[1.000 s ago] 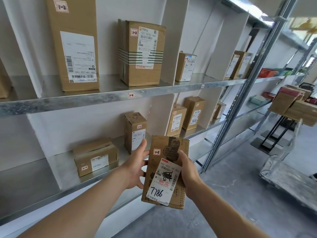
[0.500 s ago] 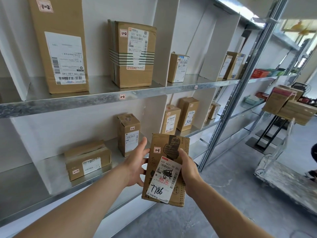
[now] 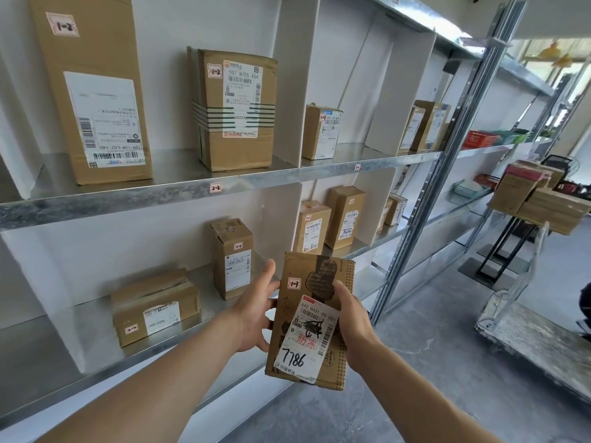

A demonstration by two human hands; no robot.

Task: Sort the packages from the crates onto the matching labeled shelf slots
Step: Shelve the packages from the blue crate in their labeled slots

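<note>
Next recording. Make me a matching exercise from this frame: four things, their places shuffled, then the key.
1 brown cardboard package marked 7786
2 tall brown cardboard box stickered 1-2
3 flat brown cardboard box
4 red plastic basket

A lying on lower metal shelf
B beyond grey metal upright
C between left hand and right hand
D standing on upper metal shelf

Pairs: 1-C, 2-D, 3-A, 4-B

A flatbed trolley stands on the grey concrete floor.
</note>
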